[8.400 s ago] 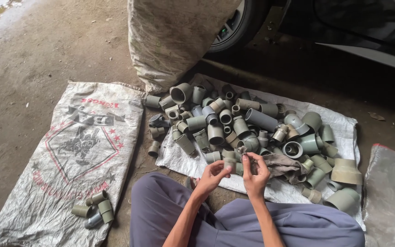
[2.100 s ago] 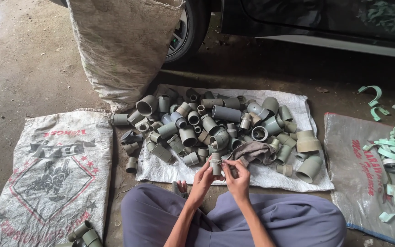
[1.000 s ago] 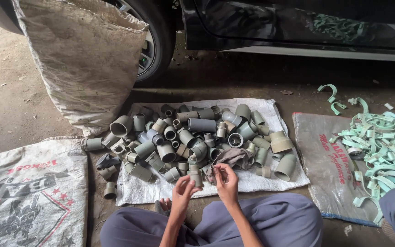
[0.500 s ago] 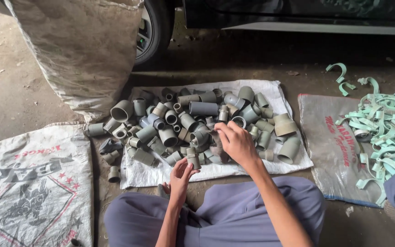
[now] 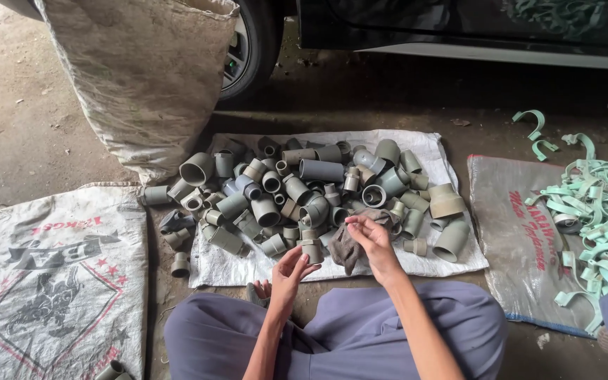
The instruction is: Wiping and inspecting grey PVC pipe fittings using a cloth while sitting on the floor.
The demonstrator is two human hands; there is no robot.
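A short grey fitting point(image 5: 310, 250) is pinched upright at the fingertips of the left hand point(image 5: 291, 271), just below the pile of fittings point(image 5: 304, 193). The right hand point(image 5: 369, 236) is held just right of it, fingers curled together over a grey rag point(image 5: 346, 248); what they pinch cannot be told. Both are over the white sack point(image 5: 431, 151).
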